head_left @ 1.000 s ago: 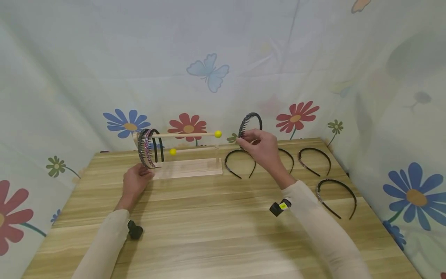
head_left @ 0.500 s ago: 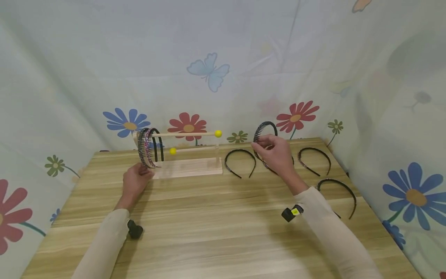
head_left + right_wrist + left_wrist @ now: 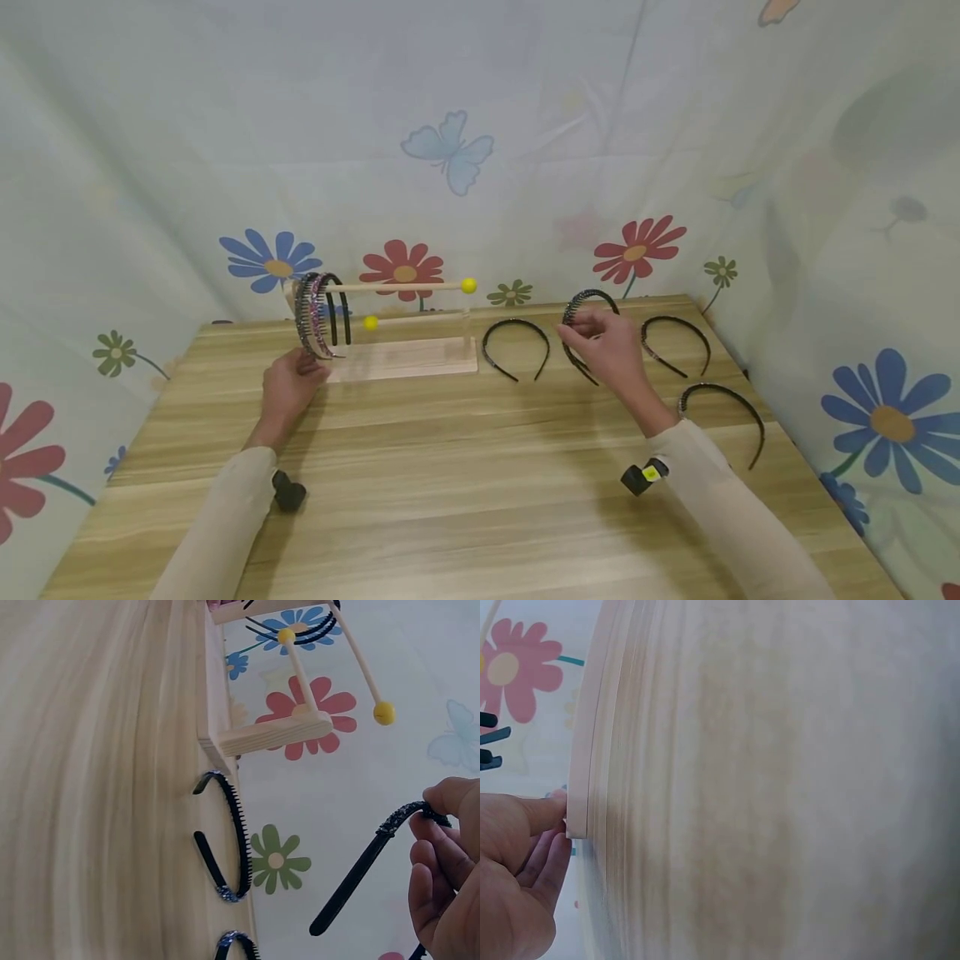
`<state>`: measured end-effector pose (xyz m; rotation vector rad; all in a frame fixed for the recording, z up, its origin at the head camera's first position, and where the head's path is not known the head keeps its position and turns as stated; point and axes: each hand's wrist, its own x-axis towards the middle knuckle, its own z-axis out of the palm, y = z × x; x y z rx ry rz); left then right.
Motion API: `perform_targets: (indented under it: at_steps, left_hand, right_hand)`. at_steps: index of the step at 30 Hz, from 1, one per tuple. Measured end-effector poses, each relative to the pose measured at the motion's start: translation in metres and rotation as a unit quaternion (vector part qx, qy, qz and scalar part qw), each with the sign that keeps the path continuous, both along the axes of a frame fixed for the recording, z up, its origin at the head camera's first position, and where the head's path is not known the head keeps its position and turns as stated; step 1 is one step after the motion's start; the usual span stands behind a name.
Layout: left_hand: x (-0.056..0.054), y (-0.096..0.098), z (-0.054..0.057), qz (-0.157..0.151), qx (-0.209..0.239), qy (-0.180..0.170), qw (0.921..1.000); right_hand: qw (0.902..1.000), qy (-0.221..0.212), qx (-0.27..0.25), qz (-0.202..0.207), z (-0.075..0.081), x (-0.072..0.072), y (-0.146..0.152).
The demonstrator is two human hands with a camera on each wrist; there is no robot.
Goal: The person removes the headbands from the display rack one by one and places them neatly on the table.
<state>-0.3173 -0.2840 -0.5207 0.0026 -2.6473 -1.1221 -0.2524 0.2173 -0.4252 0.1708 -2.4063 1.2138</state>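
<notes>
My right hand (image 3: 611,346) pinches a black toothed headband (image 3: 367,859) with a glittery band. In the right wrist view, one of its ends points down and left. In the head view it overlaps a headband lying on the table behind my fingers. At the left, my left hand (image 3: 288,387) grips the near left end of the wooden stand (image 3: 579,802) between thumb and fingers. Two headbands hang from the stand's upper rod (image 3: 397,287), close to its left end: a dark one (image 3: 303,317) and a pink glittery one (image 3: 318,312).
Right of the stand lies a black headband (image 3: 516,322). Farther right are another headband (image 3: 678,321) and a nearer one (image 3: 750,408) by the table's right edge. Yellow balls (image 3: 468,286) cap the rods. Flowered cloth (image 3: 450,75) encloses the wood-grain table (image 3: 450,483).
My right hand has moved right and lower with the headband, uncovering the headband beside the stand. My left hand stays on the stand's end.
</notes>
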Motion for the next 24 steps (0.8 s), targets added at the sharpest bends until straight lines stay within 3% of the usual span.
perform_targets:
  at_steps: [11,24]
  left_hand:
    - [0.001,0.001,0.001,0.005,-0.010,0.004,0.9999]
    - [0.000,-0.001,-0.001,-0.001,-0.005,0.017,0.9998]
  right_hand:
    - [0.9981,-0.059,-0.002,-0.018,-0.019,0.013,0.013]
    - [0.9948,-0.084,0.039,-0.042,-0.042,0.024,0.019]
